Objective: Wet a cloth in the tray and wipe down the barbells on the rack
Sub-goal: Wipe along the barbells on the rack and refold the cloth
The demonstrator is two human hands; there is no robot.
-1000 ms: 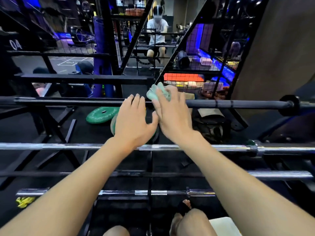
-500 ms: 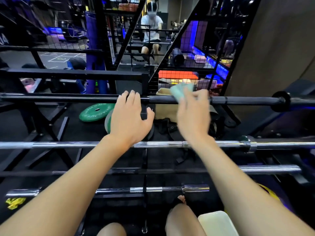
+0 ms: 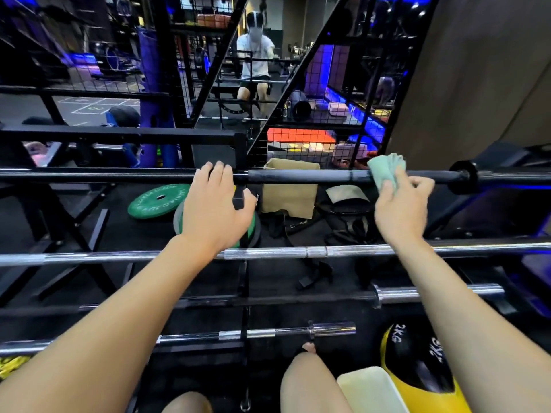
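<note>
Fingers of right hand point(image 3: 399, 210) grip cloth point(image 3: 386, 171), slid rightward along black barbell point(image 3: 298, 175); left hand point(image 3: 214, 204) rests there.

Black rack point(image 3: 244, 144), 5 barbells point(image 3: 298, 176)

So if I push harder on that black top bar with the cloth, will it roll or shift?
The black barbell is round and lies across the rack, so it could roll. The left hand rests on it, which probably steadies it. The soft cloth in the right hand should bunch before the bar shifts.
</note>
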